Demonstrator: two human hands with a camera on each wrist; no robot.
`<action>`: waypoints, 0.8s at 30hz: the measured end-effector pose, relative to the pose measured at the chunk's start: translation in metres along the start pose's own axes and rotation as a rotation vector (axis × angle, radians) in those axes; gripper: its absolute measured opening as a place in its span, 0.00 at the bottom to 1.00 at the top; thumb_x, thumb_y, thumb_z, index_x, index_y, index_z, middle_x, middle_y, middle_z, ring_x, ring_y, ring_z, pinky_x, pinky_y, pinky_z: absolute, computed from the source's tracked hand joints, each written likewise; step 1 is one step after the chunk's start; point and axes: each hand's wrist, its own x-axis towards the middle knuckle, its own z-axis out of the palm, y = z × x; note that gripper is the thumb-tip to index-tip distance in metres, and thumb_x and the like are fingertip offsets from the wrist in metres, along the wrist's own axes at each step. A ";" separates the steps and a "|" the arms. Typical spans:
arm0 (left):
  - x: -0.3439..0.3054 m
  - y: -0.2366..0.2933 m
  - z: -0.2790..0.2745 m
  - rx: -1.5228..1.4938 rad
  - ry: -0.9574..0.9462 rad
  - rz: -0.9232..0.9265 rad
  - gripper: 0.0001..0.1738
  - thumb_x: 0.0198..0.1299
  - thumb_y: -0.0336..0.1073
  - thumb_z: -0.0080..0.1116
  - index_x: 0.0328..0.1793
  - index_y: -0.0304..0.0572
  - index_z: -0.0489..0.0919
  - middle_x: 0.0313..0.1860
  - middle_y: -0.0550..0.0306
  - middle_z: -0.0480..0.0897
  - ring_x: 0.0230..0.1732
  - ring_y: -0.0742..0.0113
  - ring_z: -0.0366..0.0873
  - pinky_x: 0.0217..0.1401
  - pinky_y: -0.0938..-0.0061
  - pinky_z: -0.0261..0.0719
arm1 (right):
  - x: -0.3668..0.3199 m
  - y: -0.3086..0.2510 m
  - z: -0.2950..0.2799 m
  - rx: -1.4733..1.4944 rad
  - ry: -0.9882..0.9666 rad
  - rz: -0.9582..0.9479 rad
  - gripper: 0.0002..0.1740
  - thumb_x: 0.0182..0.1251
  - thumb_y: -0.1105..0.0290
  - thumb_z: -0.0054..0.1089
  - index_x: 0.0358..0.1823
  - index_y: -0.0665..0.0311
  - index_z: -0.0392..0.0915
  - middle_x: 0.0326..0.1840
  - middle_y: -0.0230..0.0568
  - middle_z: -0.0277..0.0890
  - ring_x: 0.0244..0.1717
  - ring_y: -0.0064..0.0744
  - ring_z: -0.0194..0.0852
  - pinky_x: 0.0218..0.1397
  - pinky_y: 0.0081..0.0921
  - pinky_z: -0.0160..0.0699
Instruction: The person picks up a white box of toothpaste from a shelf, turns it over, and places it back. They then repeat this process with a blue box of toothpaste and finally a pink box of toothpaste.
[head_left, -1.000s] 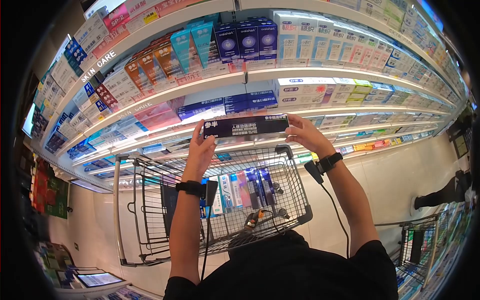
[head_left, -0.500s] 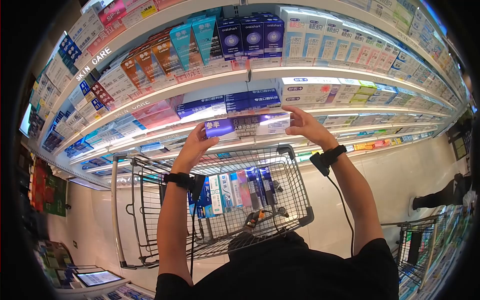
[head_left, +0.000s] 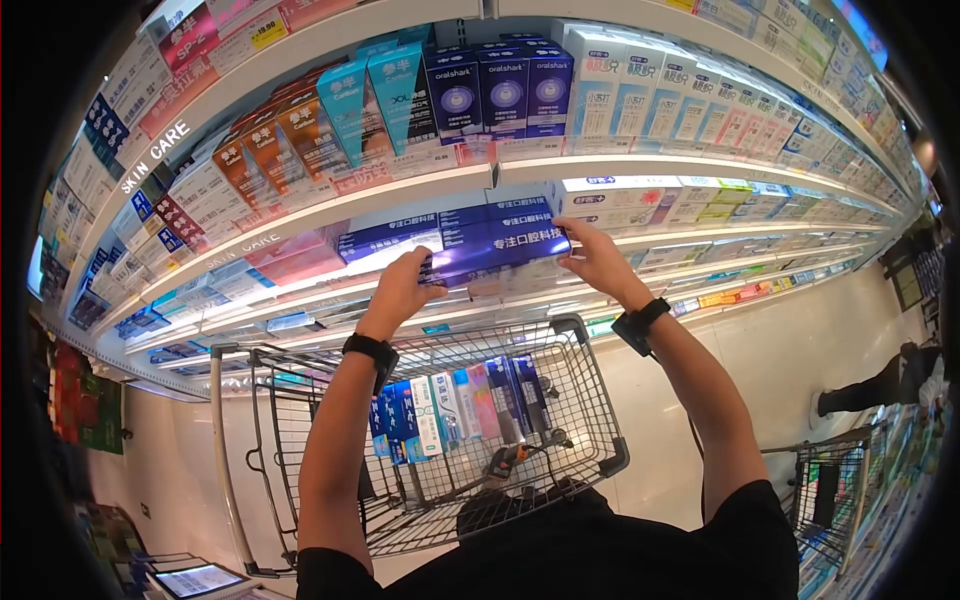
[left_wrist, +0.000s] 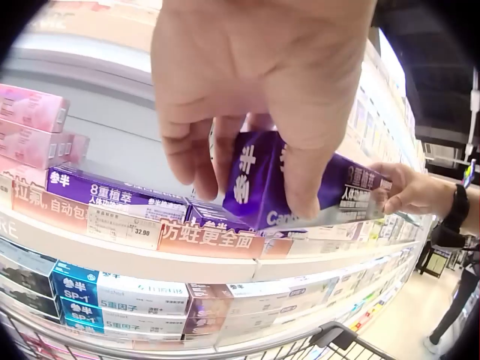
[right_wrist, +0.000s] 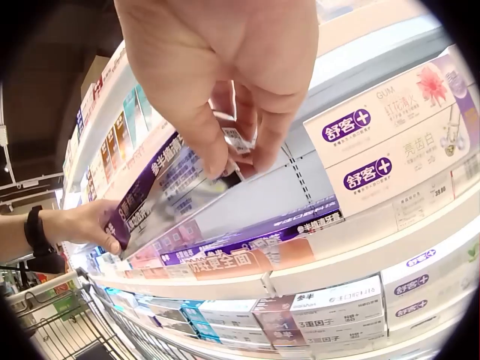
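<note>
Both hands hold a long purple toothpaste box level between them, in front of the shelf. My left hand grips its left end; in the left wrist view the thumb lies over the printed side of the box and the other fingers are behind. At the opposite end, my right hand pinches the box, with thumb and fingertips at its end flap in the right wrist view. Matching purple boxes lie on the shelf just behind, overlapped by the held box in the head view.
Below the arms stands a wire shopping cart with several toothpaste boxes in a row. White boxes are stacked on the shelf right of the purple ones. Upright dark-blue boxes fill the shelf above. Another cart stands at right.
The toothpaste box has turned in the hands, so a different purple face shows in the head view. It has come closer to the purple boxes on the shelf.
</note>
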 end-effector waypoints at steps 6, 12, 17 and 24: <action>0.046 -0.024 0.023 0.008 0.096 -0.024 0.35 0.40 0.36 0.78 0.55 0.33 0.75 0.46 0.38 0.82 0.50 0.44 0.80 0.51 0.61 0.77 | 0.003 0.012 0.003 -0.014 0.271 0.019 0.27 0.64 0.79 0.56 0.66 0.64 0.67 0.61 0.47 0.73 0.57 0.39 0.77 0.54 0.31 0.82; 0.070 -0.050 0.032 -0.014 0.100 -0.003 0.38 0.39 0.36 0.79 0.57 0.30 0.74 0.48 0.35 0.81 0.51 0.42 0.80 0.53 0.61 0.77 | -0.081 0.039 0.002 0.032 0.183 0.173 0.22 0.64 0.76 0.58 0.60 0.65 0.73 0.56 0.47 0.75 0.52 0.37 0.79 0.49 0.29 0.83; 0.083 -0.050 0.034 -0.022 0.021 -0.045 0.38 0.37 0.34 0.78 0.58 0.29 0.74 0.49 0.34 0.81 0.53 0.44 0.80 0.55 0.61 0.77 | -0.148 0.049 0.015 0.098 0.167 0.382 0.19 0.66 0.74 0.59 0.58 0.65 0.75 0.53 0.45 0.78 0.50 0.35 0.81 0.49 0.28 0.82; 0.094 -0.051 0.044 -0.051 -0.022 -0.116 0.41 0.38 0.35 0.77 0.62 0.32 0.74 0.53 0.34 0.80 0.55 0.43 0.79 0.56 0.60 0.76 | -0.182 0.044 0.036 0.246 0.181 0.495 0.17 0.67 0.74 0.58 0.57 0.68 0.75 0.50 0.45 0.80 0.49 0.32 0.81 0.50 0.27 0.81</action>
